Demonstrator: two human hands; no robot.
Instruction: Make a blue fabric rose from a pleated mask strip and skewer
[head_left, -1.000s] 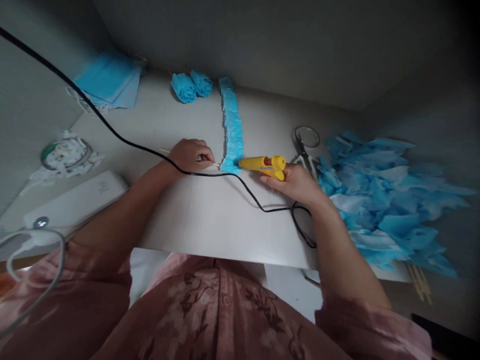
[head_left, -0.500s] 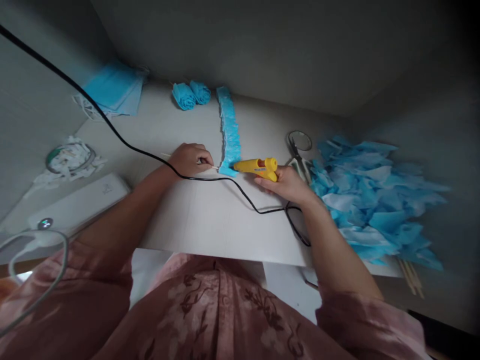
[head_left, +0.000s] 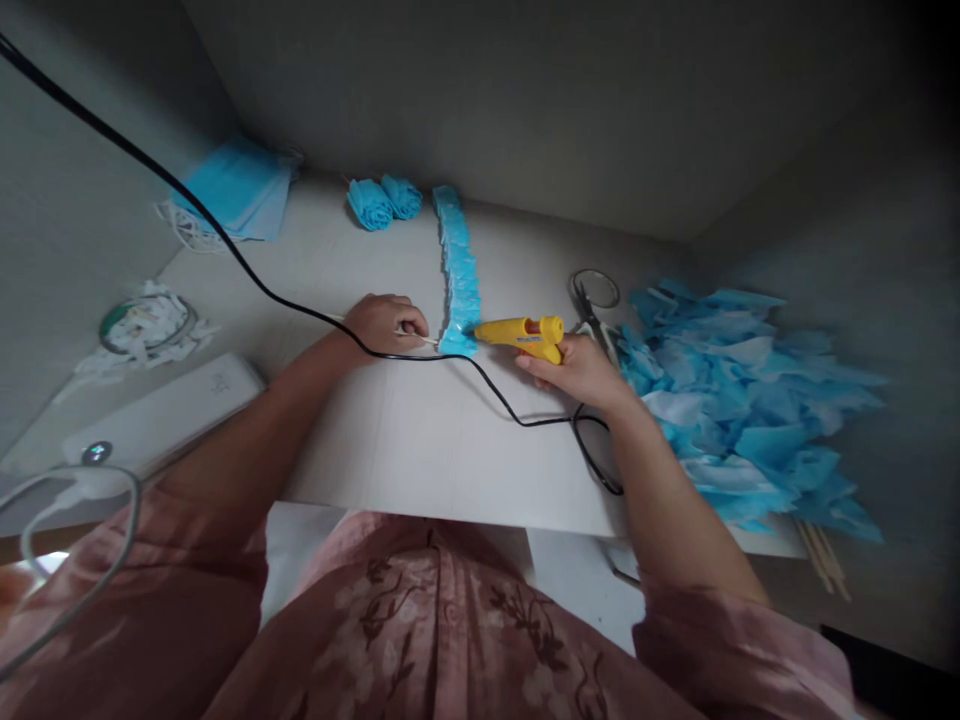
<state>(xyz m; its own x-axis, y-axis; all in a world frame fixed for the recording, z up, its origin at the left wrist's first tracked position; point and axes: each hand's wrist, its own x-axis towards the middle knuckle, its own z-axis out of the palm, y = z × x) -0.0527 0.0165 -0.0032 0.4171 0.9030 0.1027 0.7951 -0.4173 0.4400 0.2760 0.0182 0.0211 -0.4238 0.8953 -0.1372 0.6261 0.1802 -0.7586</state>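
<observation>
My right hand is wrapped round the grip of a yellow glue gun, whose nozzle points left at the near end of a ruffled blue fabric strip. The strip lies lengthwise away from me on the table. My left hand is closed on a thin wooden stick, its tip meeting the near end of the strip. Whether the nozzle touches the fabric I cannot tell. A black cord loops from the right across the table in front of the strip and up over my left wrist.
Two blue fabric roses and blue face masks lie at the back. At right are scissors, a tape ring, a heap of blue fabric pieces and sticks. A white power bank and white scraps are at left.
The glue gun has shifted slightly to the right. The near end of the strip, folded flat before, now looks more ruffled. My left hand keeps its hold on the stick.
</observation>
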